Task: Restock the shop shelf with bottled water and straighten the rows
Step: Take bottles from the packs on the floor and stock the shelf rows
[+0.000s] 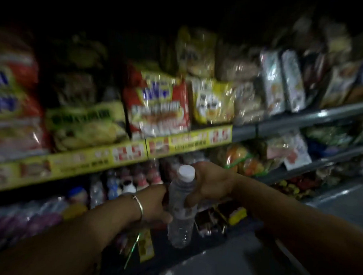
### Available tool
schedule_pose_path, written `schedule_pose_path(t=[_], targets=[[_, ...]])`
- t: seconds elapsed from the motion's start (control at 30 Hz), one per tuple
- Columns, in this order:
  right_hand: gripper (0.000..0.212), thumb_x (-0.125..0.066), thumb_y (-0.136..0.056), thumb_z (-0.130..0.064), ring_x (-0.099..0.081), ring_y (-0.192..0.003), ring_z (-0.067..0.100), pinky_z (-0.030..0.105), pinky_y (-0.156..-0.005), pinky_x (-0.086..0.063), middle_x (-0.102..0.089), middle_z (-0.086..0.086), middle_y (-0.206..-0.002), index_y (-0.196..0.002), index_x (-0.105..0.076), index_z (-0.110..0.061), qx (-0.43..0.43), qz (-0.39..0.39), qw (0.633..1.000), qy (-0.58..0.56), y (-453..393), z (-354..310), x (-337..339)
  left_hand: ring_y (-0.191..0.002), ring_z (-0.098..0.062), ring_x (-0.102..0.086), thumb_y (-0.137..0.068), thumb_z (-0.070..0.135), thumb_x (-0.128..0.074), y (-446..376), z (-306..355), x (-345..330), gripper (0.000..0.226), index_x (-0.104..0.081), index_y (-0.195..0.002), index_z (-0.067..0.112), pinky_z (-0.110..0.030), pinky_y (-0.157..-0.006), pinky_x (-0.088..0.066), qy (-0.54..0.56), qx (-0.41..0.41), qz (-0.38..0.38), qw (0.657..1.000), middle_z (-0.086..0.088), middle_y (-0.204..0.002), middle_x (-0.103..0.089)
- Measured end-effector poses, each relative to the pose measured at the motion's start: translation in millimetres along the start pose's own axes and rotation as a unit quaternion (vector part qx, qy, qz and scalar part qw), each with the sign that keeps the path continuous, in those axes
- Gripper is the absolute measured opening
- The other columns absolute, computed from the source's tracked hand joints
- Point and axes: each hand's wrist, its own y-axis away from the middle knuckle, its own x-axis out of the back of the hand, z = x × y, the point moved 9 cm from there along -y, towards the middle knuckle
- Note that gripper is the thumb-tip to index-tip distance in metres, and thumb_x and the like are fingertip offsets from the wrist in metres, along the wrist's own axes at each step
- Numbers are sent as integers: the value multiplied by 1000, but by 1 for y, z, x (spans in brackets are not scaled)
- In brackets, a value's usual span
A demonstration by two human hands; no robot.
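Observation:
A clear water bottle (pixel 181 215) with a white cap stands upright in the air between both my hands, in front of the lower shelf. My left hand (pixel 155 204), with a thin bangle on the wrist, grips the bottle's left side around its middle. My right hand (pixel 210 183) holds the bottle's upper part from the right, fingers curled round it just under the cap. Behind the bottle, several small drink bottles (pixel 131 181) stand in rows on the lower shelf. The picture is dark and blurred.
The upper shelf with a yellow price strip (pixel 134 154) holds noodle and snack packets (pixel 157 107). To the right, grey shelf edges (pixel 300 121) carry more packets. Bagged goods (pixel 29 214) lie lower left. The grey floor (pixel 233 268) shows below.

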Motion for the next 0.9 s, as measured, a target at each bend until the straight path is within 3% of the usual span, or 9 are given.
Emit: schedule_pose_path(t=[0.07,0.13,0.27,0.37,0.43,0.5,0.6,0.8,0.9], targets=[[27,-79,-70,-7,-60,-75,0,12,-70,-44,-68,-5,-85,-95,-71,-11,21,25,999,-14,14,-50,69,-106,-14,-57,-78,13,-73,27,37,64,49,-52,-123,9,-16,-78,-44,33,-38,33,998,6,-109,-58],[19,-78,-70,-4,-59,-64,-7,10,-64,-47,-65,-11,-74,-83,-68,-14,41,54,998,-17,29,-98,134,-97,-3,-54,-78,11,-73,55,75,124,51,-49,-123,16,-4,-72,-44,75,-78,59,992,10,-107,-58],[14,-75,-70,0,-62,-69,8,21,-66,-50,-67,1,-76,-73,-68,-11,92,130,986,-54,59,-184,252,-66,18,-56,-77,3,-72,103,130,238,41,-56,-113,11,-1,-62,-43,130,-107,125,978,13,-93,-60],[8,-76,-68,-10,-65,-72,14,28,-70,-53,-67,3,-74,-72,-68,-11,128,191,970,-79,74,-231,327,-82,5,-61,-75,3,-73,134,162,312,39,-59,-111,7,-7,-73,-49,136,-126,186,965,5,-98,-65],[27,-72,-63,-17,-64,-80,22,32,-71,-51,-67,9,-83,-85,-67,-3,150,232,956,-103,79,-253,369,-87,-8,-63,-74,2,-73,147,174,357,35,-58,-105,10,-18,-83,-51,155,-135,236,950,2,-97,-67],[48,-69,-59,-22,-63,-83,25,25,-62,-51,-66,19,-91,-97,-66,8,174,276,938,-116,79,-273,406,-92,-15,-63,-74,4,-73,158,185,395,34,-57,-103,10,-29,-91,-51,162,-141,278,936,-5,-102,-67],[62,-69,-57,-21,-58,-84,30,29,-65,-48,-60,34,-99,-106,-60,16,209,299,920,-140,72,-299,447,-93,-14,-63,-74,13,-74,165,196,440,27,-57,-93,20,-28,-90,-51,146,-148,331,920,0,-98,-66],[34,-65,-79,-6,-62,-92,39,35,-72,-54,-63,31,-104,-105,-61,16,245,313,899,-185,39,-320,506,-100,-15,-61,-79,30,-70,158,188,500,36,-58,-109,16,-28,-90,-49,134,-112,424,889,0,-107,-64],[30,-66,-80,-8,-64,-92,36,35,-74,-55,-65,26,-103,-101,-64,12,247,316,897,-184,10,-316,521,-95,-12,-58,-79,30,-70,143,173,512,34,-55,-107,18,-19,-79,-48,119,-74,431,892,5,-100,-59]])
